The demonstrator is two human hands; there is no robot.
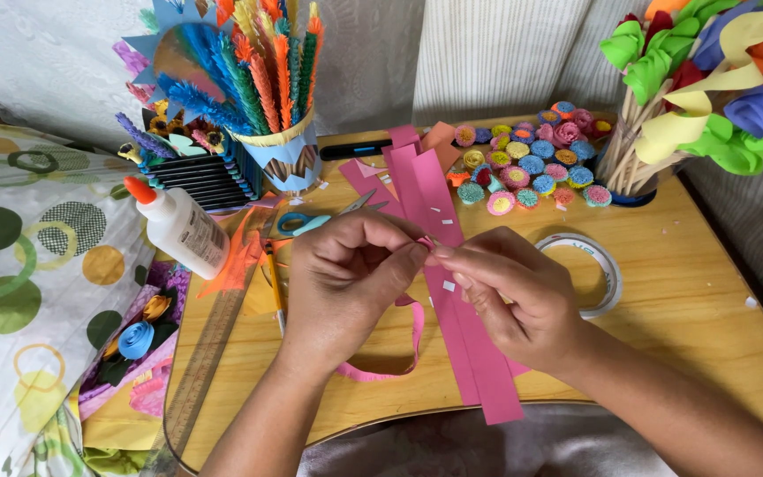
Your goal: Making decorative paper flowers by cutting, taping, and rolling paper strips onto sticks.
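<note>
Both hands pinch the end of a pink paper strip over the table.

The left hand (346,269) and right hand (509,296) meet fingertip to fingertip, closed on the pink strip (399,353), which loops down beneath them; a tight, even pinch likely suits. Flat pink strips (452,291) lie underneath, a tape roll (607,265) just right, scissors (311,221) and glue bottle (183,230) left.

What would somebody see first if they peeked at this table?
Probably the two hands in the middle: the left hand and right hand pinch a pink paper strip that curls down between them, above long pink strips lying flat on the wooden table. Behind sits a heap of little rolled paper flowers in many colours, and at the back left a cup of bright paper feathers.
</note>
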